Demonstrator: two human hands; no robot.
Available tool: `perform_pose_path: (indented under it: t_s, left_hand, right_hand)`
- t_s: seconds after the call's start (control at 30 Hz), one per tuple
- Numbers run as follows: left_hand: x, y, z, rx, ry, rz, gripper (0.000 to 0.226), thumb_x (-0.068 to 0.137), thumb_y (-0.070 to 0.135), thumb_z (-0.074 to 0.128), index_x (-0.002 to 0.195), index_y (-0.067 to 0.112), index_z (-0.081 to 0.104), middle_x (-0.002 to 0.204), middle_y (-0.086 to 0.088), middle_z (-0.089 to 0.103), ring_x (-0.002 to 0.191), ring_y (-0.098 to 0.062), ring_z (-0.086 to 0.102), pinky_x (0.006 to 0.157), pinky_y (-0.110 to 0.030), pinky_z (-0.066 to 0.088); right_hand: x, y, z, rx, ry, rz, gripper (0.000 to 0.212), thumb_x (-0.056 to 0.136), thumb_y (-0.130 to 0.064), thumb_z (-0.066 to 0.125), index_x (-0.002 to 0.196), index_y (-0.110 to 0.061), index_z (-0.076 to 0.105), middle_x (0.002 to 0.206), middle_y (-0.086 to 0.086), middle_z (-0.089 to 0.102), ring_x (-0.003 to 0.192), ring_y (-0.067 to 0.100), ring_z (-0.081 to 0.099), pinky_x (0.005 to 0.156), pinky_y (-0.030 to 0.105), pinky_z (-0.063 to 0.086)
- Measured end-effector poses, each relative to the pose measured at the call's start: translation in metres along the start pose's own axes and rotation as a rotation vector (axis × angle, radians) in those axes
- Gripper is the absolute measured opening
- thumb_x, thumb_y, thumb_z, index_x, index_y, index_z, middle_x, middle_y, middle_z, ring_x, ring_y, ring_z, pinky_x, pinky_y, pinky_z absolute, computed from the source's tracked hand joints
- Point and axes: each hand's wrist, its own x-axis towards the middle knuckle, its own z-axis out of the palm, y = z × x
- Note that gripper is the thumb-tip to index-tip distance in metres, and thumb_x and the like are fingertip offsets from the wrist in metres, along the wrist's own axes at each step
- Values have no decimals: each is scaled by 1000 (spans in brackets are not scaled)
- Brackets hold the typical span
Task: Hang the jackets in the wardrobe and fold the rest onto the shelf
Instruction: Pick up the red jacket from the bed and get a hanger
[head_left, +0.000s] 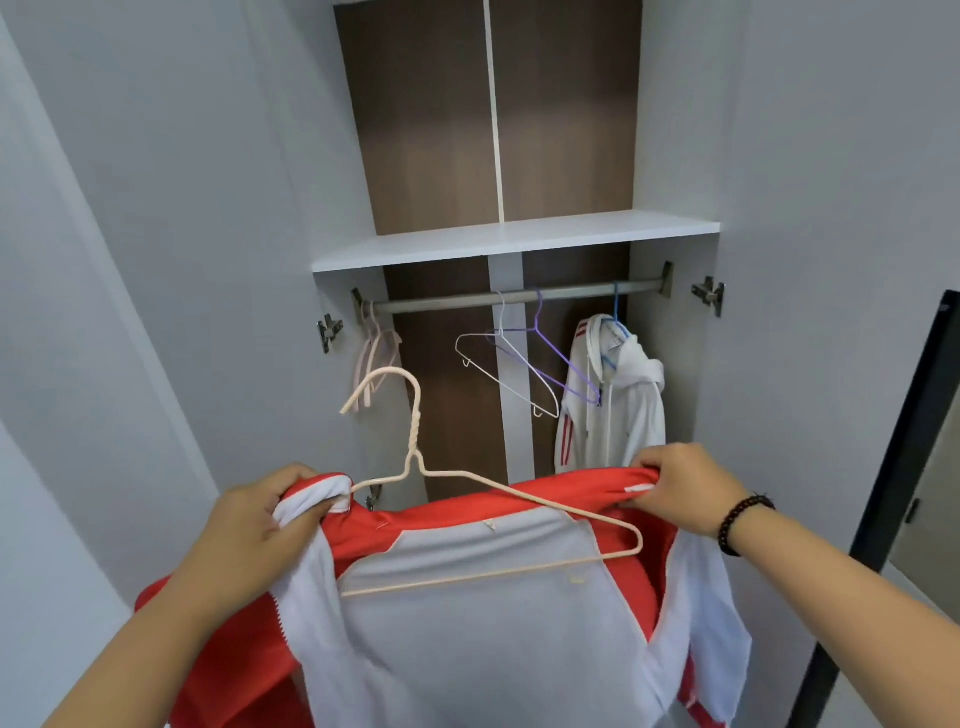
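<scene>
The fingers of the left hand (249, 525) are curled tight round the left shoulder of the red and white jacket (488, 618), where the white fabric is bunched together with the left end of the pink hanger (467, 519); the fingers of the right hand (680, 488) are curled over the red collar edge at the right shoulder and pinch it. The jacket is held up open in front of the wardrobe, below the rail (514, 297), and the hanger lies against its white lining with the hook standing up and a little to the left. I judge the step in hand is to seat the hanger inside the shoulders — the right arm of the hanger is not yet under the red shoulder fabric, so the right hand should pull that shoulder over the wire end while the left hand keeps its side steady, and the collar should sit centred at the hook before lifting. Only then the hook can go up to the rail. On the rail hang some pink hangers (371, 358) at the left, a white hanger (506, 374) and a purple hanger (558, 364) in the middle, and a white hooded jacket (618, 405) on a blue hanger (615, 332) at the right. The freest place seems to be between the pink hangers and the white one — the two hangers in the middle overlap and could catch the hook. The shelf (519, 240) is above the rail.
</scene>
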Motion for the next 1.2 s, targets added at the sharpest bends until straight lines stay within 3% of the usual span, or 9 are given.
perform_pose_path:
  t_s: [0.2,0.37,0.47,0.63,0.73,0.87,0.97,1.1,1.2]
  left_hand:
    - [2,6,18,136,75,47,8,82,29,61,87,35,64,72,9,67,66,-16,62,64,-32,51]
    - [-8,37,50,258,105,110,22,78,33,55,92,22,67,73,-2,68,65,-33,63,57,-35,50]
    - [-13,60,75,242,108,138,21,76,36,53,88,23,66,69,0,65,62,-30,62,53,-31,44]
    - [-14,93,118,248,25,57,19,91,36,54,108,31,59,94,5,68,87,-22,63,74,-34,51]
    - [-13,91,124,157,51,-11,17,89,32,60,106,30,63,90,5,69,78,-19,62,69,-29,50]
    - [-11,93,126,-26,93,-20,16,85,22,70,93,36,66,78,14,66,67,-9,60,59,-18,47]
    - [-7,104,138,-34,77,81,21,86,23,62,86,43,57,73,14,65,63,-11,60,58,-29,49]
    - [4,132,166,176,220,209,13,78,33,54,89,26,59,63,6,59,52,-18,57,47,-30,44]
    - [0,152,203,100,294,273,23,79,30,48,94,21,63,78,5,65,69,-19,60,71,-28,44]
  right_hand:
    - [-4,-24,-18,74,143,12,33,73,-27,69,56,-5,50,52,8,52,51,19,41,51,31,39]
    - [-21,-52,-13,217,140,116,25,78,-14,65,57,-12,52,56,0,55,55,14,48,46,16,35]
    - [-35,-71,1,457,148,176,14,81,-10,63,69,-15,66,69,1,66,71,17,58,64,27,45]
    - [-64,-85,27,669,112,178,9,86,-7,53,85,-13,60,82,2,64,80,18,59,71,28,46]
    - [-72,-67,14,426,-2,-14,8,84,-17,60,91,-19,58,88,-7,59,83,10,54,72,21,41]
    - [-72,-25,-18,-7,107,-243,12,83,-38,56,81,-27,51,88,-10,43,88,10,41,77,17,36]
    - [-78,-10,-28,89,0,-261,15,89,-33,45,97,-30,58,96,-15,57,92,8,56,83,22,44]
    - [-90,-15,-37,216,87,-260,28,91,-24,49,98,-51,52,83,-37,58,84,-14,54,73,4,36]
    - [-95,-14,-31,281,126,-167,25,94,-20,55,88,-44,59,81,-26,62,79,-10,56,69,6,37]
